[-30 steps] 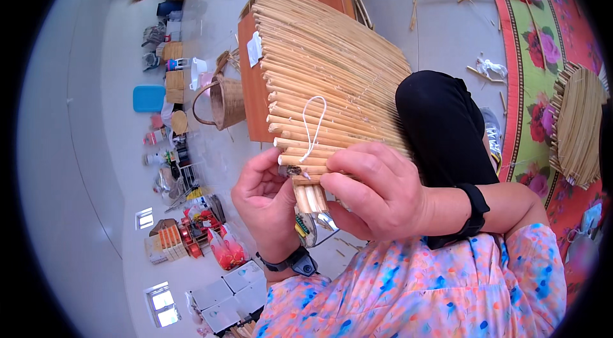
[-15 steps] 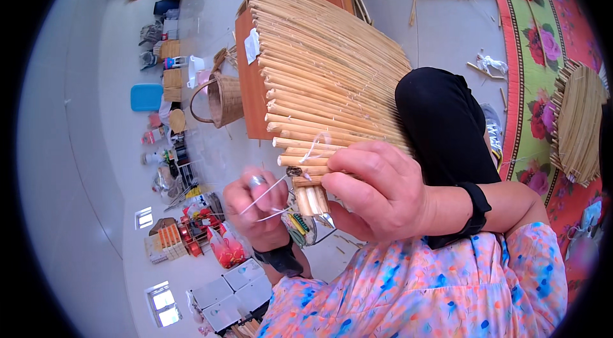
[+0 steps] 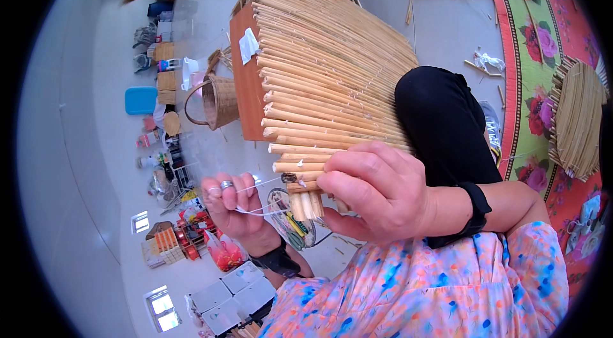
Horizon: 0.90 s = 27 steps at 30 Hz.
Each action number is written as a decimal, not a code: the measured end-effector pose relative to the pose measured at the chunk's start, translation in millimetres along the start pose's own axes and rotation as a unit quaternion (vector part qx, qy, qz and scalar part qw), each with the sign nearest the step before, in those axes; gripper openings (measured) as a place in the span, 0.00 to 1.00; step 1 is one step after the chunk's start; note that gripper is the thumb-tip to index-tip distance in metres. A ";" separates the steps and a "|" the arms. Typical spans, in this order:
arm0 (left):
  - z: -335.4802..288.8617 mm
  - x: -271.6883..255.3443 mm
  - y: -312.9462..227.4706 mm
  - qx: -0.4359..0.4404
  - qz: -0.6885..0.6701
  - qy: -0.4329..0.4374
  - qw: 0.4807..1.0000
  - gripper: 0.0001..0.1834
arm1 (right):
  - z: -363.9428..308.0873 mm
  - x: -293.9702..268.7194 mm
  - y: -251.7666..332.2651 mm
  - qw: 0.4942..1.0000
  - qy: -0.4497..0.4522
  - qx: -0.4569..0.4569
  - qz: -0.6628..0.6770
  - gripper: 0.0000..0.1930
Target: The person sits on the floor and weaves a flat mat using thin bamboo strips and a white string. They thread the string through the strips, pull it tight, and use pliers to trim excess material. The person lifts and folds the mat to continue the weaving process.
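A large mat of straight yellow reed stalks (image 3: 332, 63) fans out in front of me, its stalks laid side by side and tied with string. My right hand (image 3: 377, 191) pinches the near corner, thumb below and fingers on top, around the last stalks and a short pale bundle of cut pieces (image 3: 306, 206) beneath them. To the left of that corner, my left hand (image 3: 231, 202), with a ring on one finger, is closed on a white string (image 3: 258, 212). Taut strands of it run to the stalk ends, beside a dark spot (image 3: 289, 178).
Under the mat stands a reddish-brown wooden table (image 3: 246, 95) with a white paper on it. Beyond is a wicker basket (image 3: 220, 102). A round tray of tools (image 3: 297, 226) lies below my hands. At right, a flowered cloth (image 3: 539, 38) carries an oval reed piece (image 3: 576, 121).
My left hand has moved left and slightly down, drawing the string out. The loose loop on top of the stalks has pulled down to a small white bit. My right hand keeps its grip.
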<state>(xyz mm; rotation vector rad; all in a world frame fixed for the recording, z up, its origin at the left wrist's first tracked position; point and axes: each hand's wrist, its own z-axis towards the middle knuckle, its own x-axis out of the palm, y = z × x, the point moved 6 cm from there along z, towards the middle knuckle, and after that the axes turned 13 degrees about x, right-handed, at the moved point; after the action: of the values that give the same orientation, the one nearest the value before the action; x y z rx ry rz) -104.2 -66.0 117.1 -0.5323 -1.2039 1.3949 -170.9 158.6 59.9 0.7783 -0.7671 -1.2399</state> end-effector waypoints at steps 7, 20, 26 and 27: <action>-17.1 -12.2 -0.1 -0.020 0.095 0.003 0.995 0.08 | 3.8 15.3 2.1 0.997 -0.040 0.038 -0.052 0.19; -30.8 -28.5 -14.7 0.038 0.150 0.015 0.988 0.11 | -1.0 24.2 11.9 0.987 -0.037 -0.068 -0.140 0.17; -30.3 -31.1 -15.6 0.047 0.107 0.106 0.987 0.09 | 0.9 22.5 15.2 0.988 -0.005 -0.053 -0.147 0.20; -29.5 -31.1 -18.4 0.044 0.099 0.115 0.987 0.09 | 0.9 22.6 15.7 0.988 -0.007 -0.049 -0.148 0.20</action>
<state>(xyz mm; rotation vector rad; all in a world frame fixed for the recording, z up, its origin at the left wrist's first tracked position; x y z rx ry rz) -63.1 -87.7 112.4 -0.7455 -0.9193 1.5012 -160.0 138.6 75.5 0.8244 -0.6109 -1.5398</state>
